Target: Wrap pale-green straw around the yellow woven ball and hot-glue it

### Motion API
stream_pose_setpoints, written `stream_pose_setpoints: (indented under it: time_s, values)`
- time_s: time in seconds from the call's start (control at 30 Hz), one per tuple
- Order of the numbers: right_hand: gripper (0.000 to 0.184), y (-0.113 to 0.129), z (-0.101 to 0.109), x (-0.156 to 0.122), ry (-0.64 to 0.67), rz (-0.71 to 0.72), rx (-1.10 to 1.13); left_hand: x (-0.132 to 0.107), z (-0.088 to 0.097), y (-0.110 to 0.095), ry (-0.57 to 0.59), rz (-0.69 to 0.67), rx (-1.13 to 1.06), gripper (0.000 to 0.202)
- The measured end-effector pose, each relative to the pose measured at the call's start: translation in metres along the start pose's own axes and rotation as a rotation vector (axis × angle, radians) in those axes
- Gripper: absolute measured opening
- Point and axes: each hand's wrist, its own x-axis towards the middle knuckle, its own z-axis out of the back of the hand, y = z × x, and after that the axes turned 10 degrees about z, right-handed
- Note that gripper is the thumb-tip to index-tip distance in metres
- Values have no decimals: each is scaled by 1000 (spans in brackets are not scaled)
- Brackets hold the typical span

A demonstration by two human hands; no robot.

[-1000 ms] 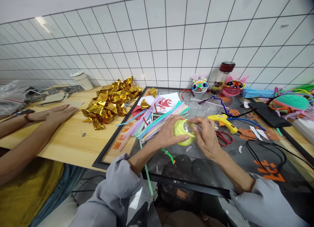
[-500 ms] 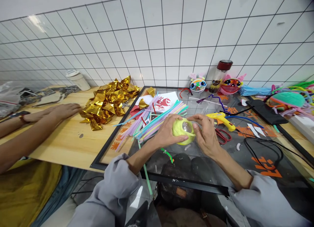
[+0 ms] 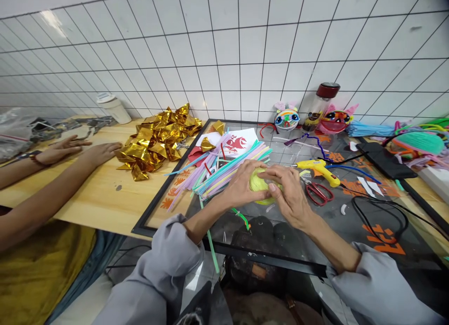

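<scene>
Between my two hands is a round ball wrapped in bright yellow strands (image 3: 257, 184), held above the dark glass tabletop. My left hand (image 3: 242, 184) grips it from the left, thumb below and fingers over the far side. Laid across its top and right side are the fingers and thumb of my right hand (image 3: 289, 189), which hide much of it. A bundle of pastel pipe cleaners (image 3: 217, 173) lies just left of my hands. Right of them are red-handled scissors (image 3: 318, 194) and a yellow glue gun (image 3: 319, 169).
Crumpled gold foil shapes (image 3: 157, 142) lie left of the black table frame (image 3: 143, 222). A co-worker's hands (image 3: 100, 154) rest on the wood nearby. At the back stand a decorated animal-face ball (image 3: 286, 118) and a bottle (image 3: 321, 105). Black cord (image 3: 380, 217) loops at right.
My right hand has moved left over the yellow ball, covering the clear opening that showed before. The co-worker's hands have moved apart. The view has shifted slightly.
</scene>
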Motion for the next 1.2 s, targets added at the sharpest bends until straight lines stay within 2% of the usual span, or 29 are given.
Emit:
stream_pose_setpoints:
  time_s: [0.07,0.23,0.37,0.5,0.8,1.2]
  values:
    - [26,1,2,1,-20,11,3,0,1,-1,20,0,7,57]
    - [23,-2,13,3,-161,55,-90,1,3,-3,12,-11,-26,52]
    - [13,-4,17,4,-96,123,-216,2,3,-4,11,2,-54,51]
    - [1,-6,16,3,-69,103,-280,3,3,-3,-4,2,-60,48]
    - [8,-11,10,2,-171,-4,-300,3,0,2,-16,-62,-109,48]
    - [10,-11,9,3,-168,-4,-280,3,2,0,-19,-36,-112,47]
